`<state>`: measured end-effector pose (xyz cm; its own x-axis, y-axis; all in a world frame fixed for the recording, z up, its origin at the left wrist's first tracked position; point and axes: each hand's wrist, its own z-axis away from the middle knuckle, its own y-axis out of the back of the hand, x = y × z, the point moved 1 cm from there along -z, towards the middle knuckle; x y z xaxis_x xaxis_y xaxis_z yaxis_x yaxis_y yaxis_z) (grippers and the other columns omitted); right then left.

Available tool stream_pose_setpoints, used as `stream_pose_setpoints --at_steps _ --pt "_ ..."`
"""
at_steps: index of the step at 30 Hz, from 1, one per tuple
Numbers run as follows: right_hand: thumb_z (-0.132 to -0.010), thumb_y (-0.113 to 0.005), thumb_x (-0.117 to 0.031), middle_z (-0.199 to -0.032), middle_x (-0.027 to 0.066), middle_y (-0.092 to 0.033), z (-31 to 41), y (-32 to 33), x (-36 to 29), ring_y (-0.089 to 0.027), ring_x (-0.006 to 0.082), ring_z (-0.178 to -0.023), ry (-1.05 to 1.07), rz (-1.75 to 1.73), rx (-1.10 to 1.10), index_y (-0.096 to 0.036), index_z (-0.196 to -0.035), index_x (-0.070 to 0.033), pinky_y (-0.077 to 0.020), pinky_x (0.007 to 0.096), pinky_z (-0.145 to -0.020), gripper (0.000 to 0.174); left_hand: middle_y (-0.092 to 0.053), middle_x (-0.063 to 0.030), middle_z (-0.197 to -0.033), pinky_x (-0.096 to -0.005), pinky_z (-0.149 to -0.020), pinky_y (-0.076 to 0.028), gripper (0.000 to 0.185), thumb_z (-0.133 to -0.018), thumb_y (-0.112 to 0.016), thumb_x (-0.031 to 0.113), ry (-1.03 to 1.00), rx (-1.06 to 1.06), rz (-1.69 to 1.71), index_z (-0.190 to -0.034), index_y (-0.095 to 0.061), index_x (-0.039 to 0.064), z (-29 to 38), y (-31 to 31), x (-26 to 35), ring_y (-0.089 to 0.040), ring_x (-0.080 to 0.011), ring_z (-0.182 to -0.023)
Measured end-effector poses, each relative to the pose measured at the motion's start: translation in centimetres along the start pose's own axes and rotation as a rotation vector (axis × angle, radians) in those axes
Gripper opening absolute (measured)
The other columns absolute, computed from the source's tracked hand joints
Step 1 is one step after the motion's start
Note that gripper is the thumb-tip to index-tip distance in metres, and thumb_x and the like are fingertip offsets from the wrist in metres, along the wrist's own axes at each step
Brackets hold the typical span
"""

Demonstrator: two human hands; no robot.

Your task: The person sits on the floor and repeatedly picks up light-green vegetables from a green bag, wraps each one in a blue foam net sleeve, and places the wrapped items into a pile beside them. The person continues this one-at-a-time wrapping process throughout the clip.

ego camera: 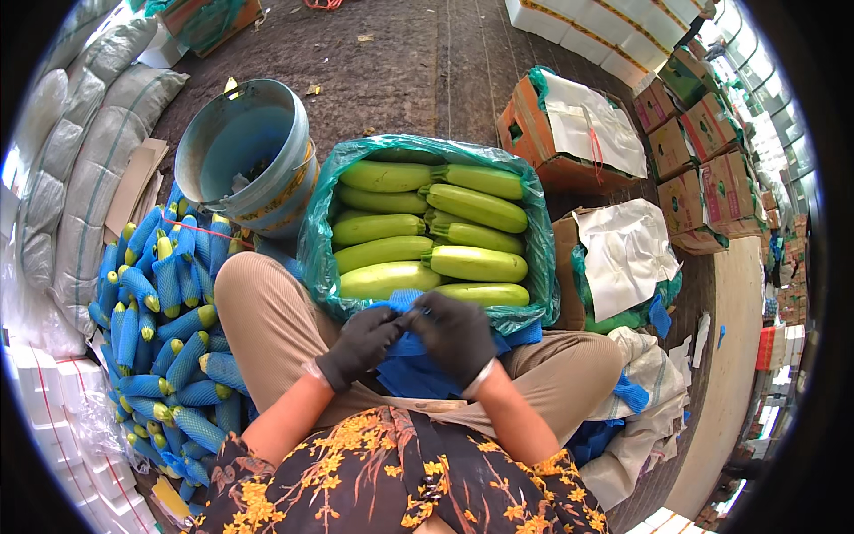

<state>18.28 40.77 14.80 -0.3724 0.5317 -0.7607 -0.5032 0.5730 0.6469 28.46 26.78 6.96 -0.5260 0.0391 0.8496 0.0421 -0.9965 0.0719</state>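
Note:
My left hand (362, 339), in a black glove, pinches a blue foam-net sleeve (404, 298) above my lap. My right hand (458, 337), also gloved and slightly blurred, meets it there with its fingers closed on the same netting. Whether a zucchini is inside that sleeve is hidden by my hands. Right in front of them stands a box lined with a green plastic bag (312, 220). Inside it, pale green zucchini (477, 263) lie in two columns, without sleeves. More flat blue sleeves (413, 364) rest on my lap under my hands.
Zucchini in blue netting (180, 360) are heaped at my left. A blue bucket (293, 180) stands behind them. Paper-covered cartons (567, 287) flank the box's right side. Woven sacks (100, 160) line the left, white foam boxes (600, 33) the far right. A cloth sack (640, 400) lies beside my right knee.

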Motion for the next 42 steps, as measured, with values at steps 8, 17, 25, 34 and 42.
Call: stream_pose_setpoints --at_steps 8,17,25,34,42 --pt "-0.077 -0.08 -0.016 -0.096 0.0212 -0.068 -4.6 -3.8 4.3 -0.069 0.0348 -0.083 0.367 0.006 0.109 -0.064 -0.117 -0.005 -0.054 0.0419 -0.069 0.044 -0.067 -0.0182 -0.107 -0.0411 -0.099 -0.05 0.034 -0.087 -0.056 0.001 -0.431 0.49 -0.228 -0.121 -0.06 -0.002 -2.0 0.0 -1.6 -0.065 -0.0343 -0.107" --pt "-0.068 -0.08 -0.018 -0.116 0.0179 -0.061 -7.9 4.8 12.9 -0.063 0.0361 -0.105 0.25 0.392 0.206 -0.051 -0.128 0.0 -0.0513 0.0425 -0.092 0.069 -0.071 -0.0071 -0.093 -0.042 -0.104 -0.051 0.011 -0.082 -0.057 0.008 -0.853 0.467 -0.695 -0.084 -0.067 0.011 1.9 1.5 4.0 -0.069 -0.0314 -0.089" --pt "-0.083 -0.077 -0.026 -0.126 0.0161 -0.054 -1.8 8.6 4.8 -0.059 0.0254 -0.11 -0.178 -0.972 0.079 -0.02 -0.155 0.002 -0.05 0.0368 -0.098 0.096 -0.059 -0.0154 -0.136 -0.0413 -0.117 -0.036 0.05 -0.09 -0.07 0.018 -0.784 -0.088 -0.684 -0.136 -0.054 0.006 4.0 -1.3 6.1 -0.057 -0.0308 -0.126" --pt "-0.086 -0.073 -0.038 -0.146 0.0273 -0.044 5.1 -1.6 -3.6 -0.042 0.0462 -0.134 0.562 0.221 0.053 -0.064 -0.127 -0.013 -0.0345 0.0552 -0.111 0.048 -0.043 -0.0151 -0.152 -0.0398 -0.115 -0.038 0.064 -0.104 -0.05 0.024 -0.624 -0.119 1.065 -0.157 -0.021 0.004 3.8 -1.9 0.4 -0.046 -0.0278 -0.137" --pt "-0.091 -0.071 -0.015 -0.078 0.0145 -0.063 0.6 -0.2 -5.0 -0.062 0.0321 -0.063 0.344 -0.162 0.17 -0.059 -0.089 -0.005 -0.0488 0.0383 -0.058 0.015 -0.053 -0.0132 -0.139 -0.0361 -0.105 -0.046 0.07 -0.091 -0.057 0.033 -0.408 0.122 -0.293 -0.149 -0.037 0.001 6.4 2.3 -0.9 -0.054 -0.0278 -0.124"
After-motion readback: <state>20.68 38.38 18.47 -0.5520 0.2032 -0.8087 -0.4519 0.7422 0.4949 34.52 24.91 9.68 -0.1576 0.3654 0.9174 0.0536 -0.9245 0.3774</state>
